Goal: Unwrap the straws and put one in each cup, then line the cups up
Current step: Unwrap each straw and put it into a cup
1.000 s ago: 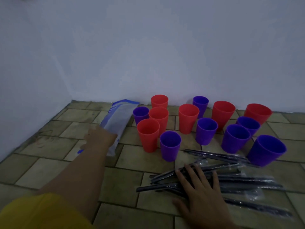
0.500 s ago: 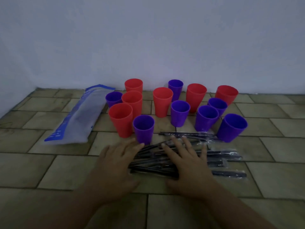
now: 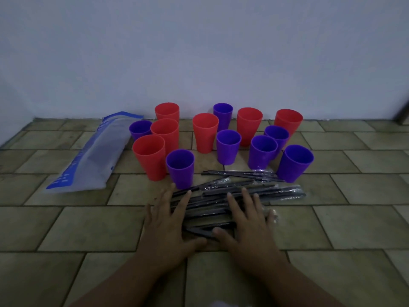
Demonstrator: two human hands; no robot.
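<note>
Several red cups [image 3: 205, 132] and purple cups [image 3: 180, 167] stand upright and empty in a loose cluster on the tiled floor near the wall. In front of them lies a pile of black straws [image 3: 223, 197], each in a clear wrapper. My left hand [image 3: 168, 222] lies flat, fingers spread, on the pile's left end. My right hand [image 3: 247, 220] lies flat, fingers spread, on the pile's middle. Neither hand grips a straw. A few wrapped straws [image 3: 241, 173] lie apart, just behind the pile, by the purple cups.
A flat blue-and-clear plastic bag [image 3: 95, 156] lies on the floor left of the cups. A white wall [image 3: 199, 52] rises right behind the cups. Tiled floor [image 3: 66, 229] stretches left, right and toward me.
My left hand left the plastic bag and came down onto the straw pile beside my right hand. Both hands now press flat on the straws, and the view has shifted left to centre on the cups.
</note>
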